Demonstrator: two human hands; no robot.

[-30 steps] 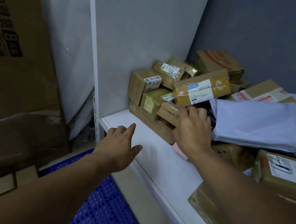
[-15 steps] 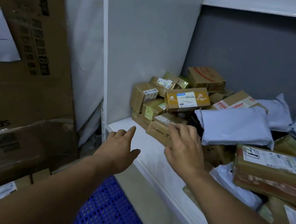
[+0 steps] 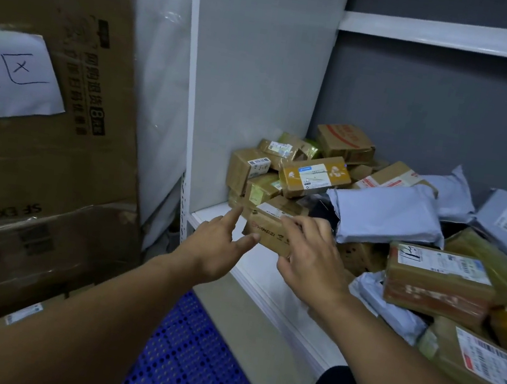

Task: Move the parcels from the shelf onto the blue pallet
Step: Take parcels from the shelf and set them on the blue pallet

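Here, the right hand [image 3: 311,259] clasps a brown box [image 3: 267,230] at the white shelf's [image 3: 256,266] front edge, fingers over its top. The left hand [image 3: 217,252], fingers apart, hovers at its left end. The blue pallet [image 3: 187,362] lies below.

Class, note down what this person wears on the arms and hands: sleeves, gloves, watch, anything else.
The left hand and right hand are bare: no gloves, no watch or wristband. Both forearms are uncovered up to the frame's edge, so no sleeves show. A ring is too small to tell.
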